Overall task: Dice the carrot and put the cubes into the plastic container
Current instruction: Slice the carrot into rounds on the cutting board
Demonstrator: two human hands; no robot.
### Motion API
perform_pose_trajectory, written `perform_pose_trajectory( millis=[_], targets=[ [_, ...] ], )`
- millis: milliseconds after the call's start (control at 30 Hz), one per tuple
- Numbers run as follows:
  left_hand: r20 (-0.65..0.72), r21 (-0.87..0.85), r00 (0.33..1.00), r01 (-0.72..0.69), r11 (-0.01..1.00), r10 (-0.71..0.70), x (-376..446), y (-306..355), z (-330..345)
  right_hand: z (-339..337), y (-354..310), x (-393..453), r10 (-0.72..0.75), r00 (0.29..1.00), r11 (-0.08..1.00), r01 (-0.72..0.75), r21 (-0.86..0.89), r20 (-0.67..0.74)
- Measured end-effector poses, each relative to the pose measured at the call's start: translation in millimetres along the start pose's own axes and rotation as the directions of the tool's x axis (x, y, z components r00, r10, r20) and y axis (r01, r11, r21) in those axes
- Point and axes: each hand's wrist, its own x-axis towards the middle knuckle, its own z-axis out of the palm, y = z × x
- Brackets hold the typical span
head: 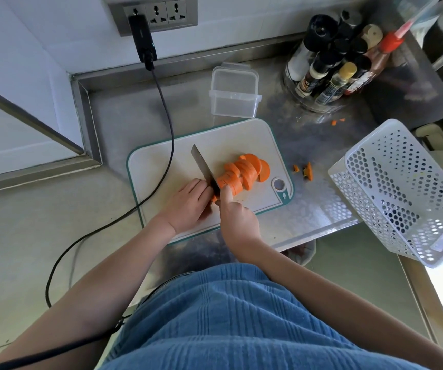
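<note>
We've got the carrot (244,172) lying on the cutting board (161,166), most of it already cut into thick rounds that lean on one another toward the board's right end. No cubes on the board yet, as far as we can see, so we judge the dicing proper is still ahead of us: these rounds need to go into strips and then into cubes. The plastic container (233,90) stands open just beyond the far edge of the board, with nothing in it that we can make out, so the loading step has not begun either.

The knife (204,166) is down at the near end of the carrot, blade between our two hands. Our right hand (237,220) is curled round the handle, forefinger stretched up along the blade. Our left hand (188,204) sits just left of the blade with its fingers bent, knuckles against the steel; a scrap of orange shows under the fingertips, but whether they pinch the stub or merely press on it, we cannot tell.

A few orange scraps (304,170) lie on the steel counter (124,113) right of the board, beside a white perforated basket (401,188).
</note>
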Motion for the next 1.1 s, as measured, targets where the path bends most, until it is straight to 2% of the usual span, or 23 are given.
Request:
perform_pose_trajectory(
  millis=[300, 433, 700, 933, 1100],
  targets=[
    [-0.06, 0.051, 0.998, -0.02, 0.999, 0.023, -1.5, 1.1, 1.2, 0.5, -4.5, 6.4, 0.024, 0.999, 0.997, -0.027, 0.076, 0.037],
    [-0.071, 0.033, 0.997, -0.005, 0.999, 0.008, -4.3, 0.5, 1.6, 0.6, -11.2, 19.4, 0.023, 0.999, 0.998, -0.026, 0.051, 0.047],
    [-0.011, 0.013, 1.0, 0.026, 1.0, -0.026, -7.2, -0.6, -2.2, 3.7, -9.3, 23.5, 0.049, 0.998, 0.997, -0.05, 0.054, 0.026],
    [-0.016, 0.047, 0.998, 0.054, 0.997, -0.053, -11.4, 1.7, -4.9, 3.0, 5.7, 19.9, -0.04, 0.999, 0.999, 0.04, -0.019, 0.025],
    [-0.043, 0.081, 0.995, 0.097, 0.992, -0.093, -15.6, 7.0, -4.6, 4.3, 9.0, 12.4, 0.026, 1.0, 1.0, -0.026, -0.008, 0.013]
  ],
)
